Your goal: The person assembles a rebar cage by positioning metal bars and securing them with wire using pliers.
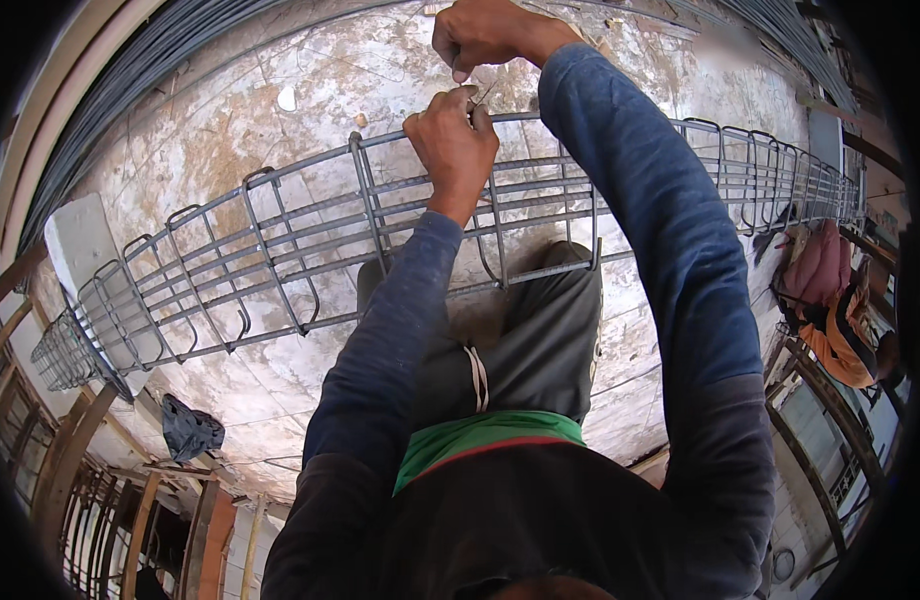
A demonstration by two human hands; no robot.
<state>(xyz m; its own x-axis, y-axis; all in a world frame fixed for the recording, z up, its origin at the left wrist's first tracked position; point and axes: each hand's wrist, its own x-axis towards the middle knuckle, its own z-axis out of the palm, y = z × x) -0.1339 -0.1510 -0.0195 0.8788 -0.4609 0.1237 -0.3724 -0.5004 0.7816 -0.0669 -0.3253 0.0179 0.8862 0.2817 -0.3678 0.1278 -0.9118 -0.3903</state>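
A long cage of steel rebar (pixel 325 255) with bent stirrups stretches across the view in front of my legs. My left hand (pixel 450 145) is closed over the cage's far top bar, fingertips pinched together. A thin wire (pixel 488 90) shows at those fingertips. Just beyond, my right hand (pixel 488 35) hangs with its fingers curled and pointing down toward the left hand, a small gap apart. Whatever the right fingers hold is hidden or too small to name.
Bundles of long steel bars (pixel 110 110) lie at the far left. A pale block (pixel 80 240) sits under the cage's left end. A dark crumpled bag (pixel 190 430) lies near left. Another person in orange and dark clothing (pixel 835 340) is at the right.
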